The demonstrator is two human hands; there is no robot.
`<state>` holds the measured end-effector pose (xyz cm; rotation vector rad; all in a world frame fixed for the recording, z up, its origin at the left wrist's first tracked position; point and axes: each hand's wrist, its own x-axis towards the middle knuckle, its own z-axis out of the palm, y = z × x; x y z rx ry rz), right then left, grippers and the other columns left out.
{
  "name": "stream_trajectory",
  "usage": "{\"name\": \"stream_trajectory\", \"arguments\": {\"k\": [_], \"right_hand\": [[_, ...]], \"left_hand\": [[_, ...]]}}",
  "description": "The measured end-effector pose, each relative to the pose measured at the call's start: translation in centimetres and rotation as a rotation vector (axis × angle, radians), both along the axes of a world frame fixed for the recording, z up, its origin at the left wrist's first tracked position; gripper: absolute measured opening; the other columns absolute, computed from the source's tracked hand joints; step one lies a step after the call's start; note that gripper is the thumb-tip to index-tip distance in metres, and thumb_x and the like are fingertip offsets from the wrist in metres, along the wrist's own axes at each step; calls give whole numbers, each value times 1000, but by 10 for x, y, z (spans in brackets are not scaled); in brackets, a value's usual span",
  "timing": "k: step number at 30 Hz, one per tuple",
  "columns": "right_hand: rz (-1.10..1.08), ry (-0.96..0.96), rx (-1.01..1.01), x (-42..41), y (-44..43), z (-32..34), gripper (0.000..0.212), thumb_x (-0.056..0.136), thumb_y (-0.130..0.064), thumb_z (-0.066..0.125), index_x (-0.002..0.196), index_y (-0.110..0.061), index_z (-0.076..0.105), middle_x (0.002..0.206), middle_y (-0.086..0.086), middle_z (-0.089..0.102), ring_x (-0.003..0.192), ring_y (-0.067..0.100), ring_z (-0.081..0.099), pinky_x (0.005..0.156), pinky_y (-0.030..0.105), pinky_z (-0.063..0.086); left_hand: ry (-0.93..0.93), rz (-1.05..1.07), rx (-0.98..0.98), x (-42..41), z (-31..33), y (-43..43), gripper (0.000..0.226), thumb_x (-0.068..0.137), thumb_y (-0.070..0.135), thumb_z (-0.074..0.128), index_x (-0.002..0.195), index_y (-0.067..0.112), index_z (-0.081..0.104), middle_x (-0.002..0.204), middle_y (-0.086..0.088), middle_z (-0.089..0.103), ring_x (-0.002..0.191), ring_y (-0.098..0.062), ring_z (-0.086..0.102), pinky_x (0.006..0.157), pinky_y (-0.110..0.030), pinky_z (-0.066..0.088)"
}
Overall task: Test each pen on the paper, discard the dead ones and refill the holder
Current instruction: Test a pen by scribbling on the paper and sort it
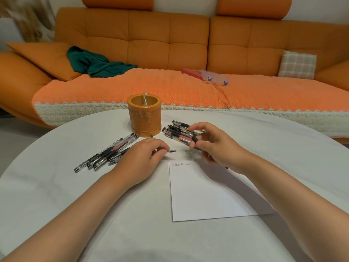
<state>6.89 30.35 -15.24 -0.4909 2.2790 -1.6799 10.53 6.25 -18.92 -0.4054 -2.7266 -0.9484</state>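
Pens: two lots on the table. A loose pile of pens (108, 153) lies fanned out left of centre, caps pointing down-left, and a bundle of pens (178, 134) is up off the surface in the right hand, just right of the holder.
Right hand: the right hand (213, 146) is curled around that bundle, thumb under, fingers over the top, clear barrels with black and red bits sticking out to the left.
Left hand: the left hand (140, 161) rests palm-down on the table with its fingers pinched on a single pen (171, 151), the dark tip poking out to the right, just above the paper's top edge.
Holder: the holder (144, 115) is a round orange-brown cup standing upright near the far edge of the table, wrapped in clear film. Can't really tell what the pale thing inside is.
Paper: a white paper (207, 193) lies flat in front of the right arm, with a short row of small scribbles in black and red along its top edge.
Table: a round, pale grey table (75, 195), plain and smooth.
Room: an orange sofa (170, 44) right behind the table with a knitted orange throw (141, 87) over the seat, a green cloth (96, 62) bunched on the left, a checked cushion (297, 64) on the right and a clear plastic box (215, 77) in the middle.
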Motion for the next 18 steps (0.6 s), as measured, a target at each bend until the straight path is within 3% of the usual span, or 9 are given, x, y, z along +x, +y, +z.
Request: {"name": "stream_trajectory", "arguments": {"k": [2,4,6,10,13,18], "right_hand": [[-22,264,316,1,-2,-1,37,91,-16,69,121,-35,60,88,-8,70,61,16,61,64,35,53],[-28,410,504,2,-5,-1,27,87,-27,73,110,-39,68,90,-17,72,77,6,64,79,37,54],[-17,453,534,6,-8,1,17,88,-26,72,100,-37,74,92,-21,72,85,-1,63,81,33,53],[-15,489,577,9,-11,1,17,91,-26,68,101,-38,74,93,-26,68,84,-10,59,74,25,47],[-2,503,583,9,-12,-3,17,92,-27,67,102,-39,73,95,-27,67,87,-7,59,79,28,50],[79,541,621,15,-18,-5,20,95,-27,58,110,-37,69,105,-19,70,97,6,61,84,35,51]], "left_hand": [[-7,14,26,1,1,1,17,100,28,55,107,29,70,104,20,66,97,2,56,80,-17,42],[-11,22,34,2,3,2,18,100,28,54,107,29,70,104,20,67,99,1,57,82,-17,42],[-9,29,40,3,4,3,18,100,28,54,106,30,70,104,20,67,99,1,57,81,-15,40],[-17,27,42,5,6,4,18,100,28,54,107,30,70,104,21,67,99,2,57,82,-16,41],[-30,22,34,7,7,5,17,99,29,55,105,31,70,101,21,67,96,1,57,81,-22,45],[-116,16,81,14,14,13,13,95,31,61,94,34,74,79,24,69,73,5,58,65,-17,42]]}}
